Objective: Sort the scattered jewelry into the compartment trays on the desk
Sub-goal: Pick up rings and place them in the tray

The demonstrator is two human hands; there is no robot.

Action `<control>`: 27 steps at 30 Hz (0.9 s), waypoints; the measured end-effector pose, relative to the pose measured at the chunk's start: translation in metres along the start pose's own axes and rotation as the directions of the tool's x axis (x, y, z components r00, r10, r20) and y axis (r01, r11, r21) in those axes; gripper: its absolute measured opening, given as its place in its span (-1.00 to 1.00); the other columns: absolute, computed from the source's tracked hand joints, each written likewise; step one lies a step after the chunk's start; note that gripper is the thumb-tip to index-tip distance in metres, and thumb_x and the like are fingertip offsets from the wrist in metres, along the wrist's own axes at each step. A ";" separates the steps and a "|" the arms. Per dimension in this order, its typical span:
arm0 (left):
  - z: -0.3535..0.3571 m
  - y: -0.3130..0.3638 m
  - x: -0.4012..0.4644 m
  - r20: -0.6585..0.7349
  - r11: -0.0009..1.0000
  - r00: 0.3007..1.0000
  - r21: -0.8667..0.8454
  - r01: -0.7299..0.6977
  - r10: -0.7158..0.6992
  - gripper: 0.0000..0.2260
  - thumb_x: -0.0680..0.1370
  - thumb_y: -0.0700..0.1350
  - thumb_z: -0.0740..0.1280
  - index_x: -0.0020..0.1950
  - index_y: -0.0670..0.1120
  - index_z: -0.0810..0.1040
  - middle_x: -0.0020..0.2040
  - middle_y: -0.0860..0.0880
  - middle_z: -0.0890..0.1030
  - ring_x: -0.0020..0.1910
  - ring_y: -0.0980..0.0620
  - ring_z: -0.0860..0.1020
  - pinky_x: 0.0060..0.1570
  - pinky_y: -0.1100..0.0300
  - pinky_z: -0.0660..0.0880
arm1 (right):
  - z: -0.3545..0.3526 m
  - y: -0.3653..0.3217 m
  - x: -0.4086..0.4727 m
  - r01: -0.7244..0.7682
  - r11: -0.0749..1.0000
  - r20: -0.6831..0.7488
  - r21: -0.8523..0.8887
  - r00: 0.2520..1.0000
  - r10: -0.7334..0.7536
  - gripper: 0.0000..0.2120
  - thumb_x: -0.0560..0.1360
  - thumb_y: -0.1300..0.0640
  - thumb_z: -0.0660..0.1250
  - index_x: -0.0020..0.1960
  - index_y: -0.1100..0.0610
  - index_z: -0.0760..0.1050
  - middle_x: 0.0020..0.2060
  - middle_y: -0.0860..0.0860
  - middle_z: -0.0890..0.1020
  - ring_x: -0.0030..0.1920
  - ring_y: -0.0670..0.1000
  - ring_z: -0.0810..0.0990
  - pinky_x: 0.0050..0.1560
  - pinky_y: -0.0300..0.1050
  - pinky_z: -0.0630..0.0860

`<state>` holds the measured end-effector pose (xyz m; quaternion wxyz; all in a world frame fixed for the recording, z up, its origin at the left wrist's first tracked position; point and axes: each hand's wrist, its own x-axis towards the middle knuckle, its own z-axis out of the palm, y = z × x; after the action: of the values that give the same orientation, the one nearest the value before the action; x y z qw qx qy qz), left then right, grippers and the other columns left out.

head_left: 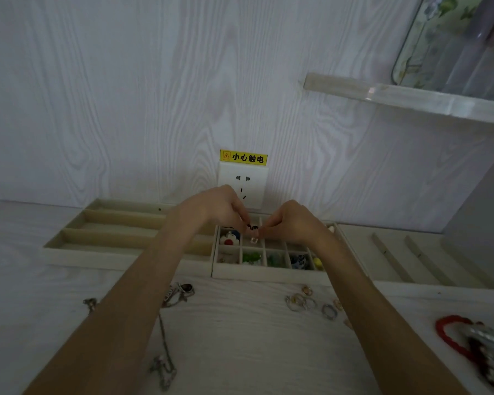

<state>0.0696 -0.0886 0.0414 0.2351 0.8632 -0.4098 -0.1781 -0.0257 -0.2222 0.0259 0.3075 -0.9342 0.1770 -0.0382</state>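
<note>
Pale wood-grain table nearest me carries loose rings and a chain, short of the grid tray. Above that tray, my left hand and right hand together pinch a small dark earring. If either pinch loosens, I reckon it drops into the wrong compartment.

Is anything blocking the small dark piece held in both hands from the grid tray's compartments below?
Nothing visible: both hands, left and right, pinch the small dark jewelry piece directly above the cream grid tray, over open compartments.
</note>
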 end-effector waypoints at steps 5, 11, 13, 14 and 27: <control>-0.003 -0.005 -0.001 -0.003 0.999 0.999 -0.014 0.040 -0.040 -0.72 0.43 -0.12 0.48 0.13 -0.08 0.64 0.18 -0.06 0.58 0.18 0.01 0.51 0.19 0.15 0.44 | 0.008 0.001 0.005 -0.005 0.996 0.012 -0.087 1.000 0.007 -0.74 0.35 -0.04 0.49 -0.09 0.13 0.69 -0.18 0.05 0.70 -0.26 -0.08 0.57 -0.11 -0.12 0.53; -0.005 -0.008 -0.003 -0.028 0.997 0.997 -0.030 0.065 -0.066 -0.71 0.42 -0.10 0.49 0.12 -0.04 0.63 0.20 -0.05 0.55 0.18 0.01 0.49 -0.07 0.20 0.39 | 0.007 -0.004 0.003 -0.012 0.997 0.091 -0.082 0.996 0.019 -0.67 0.36 -0.06 0.48 -0.04 0.18 0.68 -0.25 -0.02 0.65 -0.27 -0.11 0.54 -0.18 -0.19 0.47; -0.006 -0.009 -0.004 -0.032 0.996 0.996 -0.025 0.081 -0.082 -0.72 0.41 -0.08 0.49 0.11 -0.02 0.63 0.18 -0.04 0.55 0.18 -0.01 0.50 -0.08 0.18 0.41 | 0.002 -0.004 0.001 -0.012 0.999 0.117 -0.041 0.993 0.017 -0.66 0.34 -0.06 0.49 -0.06 0.19 0.68 -0.34 -0.08 0.58 -0.31 -0.15 0.49 -0.19 -0.22 0.42; -0.007 -0.009 -0.005 -0.033 0.996 0.996 -0.022 0.086 -0.087 -0.72 0.41 -0.08 0.49 0.11 -0.02 0.63 0.15 -0.03 0.54 0.18 -0.01 0.50 -0.08 0.17 0.42 | 0.002 -0.004 0.001 -0.012 0.999 0.123 -0.038 0.992 0.016 -0.66 0.34 -0.06 0.49 -0.07 0.20 0.68 -0.35 -0.08 0.58 -0.31 -0.15 0.49 -0.18 -0.22 0.42; -0.002 -0.009 -0.003 -0.026 0.999 0.999 0.000 0.039 -0.039 -0.78 0.46 -0.14 0.44 0.10 -0.08 0.66 -0.03 0.03 0.58 0.10 0.05 0.54 0.21 0.16 0.43 | 0.018 0.003 0.007 0.002 0.994 -0.019 -0.108 1.000 -0.004 -0.71 0.39 -0.07 0.45 -0.06 0.14 0.69 -0.18 0.03 0.69 -0.33 -0.13 0.53 -0.18 -0.15 0.52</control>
<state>0.0747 -0.0808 0.0386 0.2367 0.8733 -0.3899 -0.1713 -0.0164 -0.2166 0.0097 0.2546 -0.9493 0.1802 -0.0380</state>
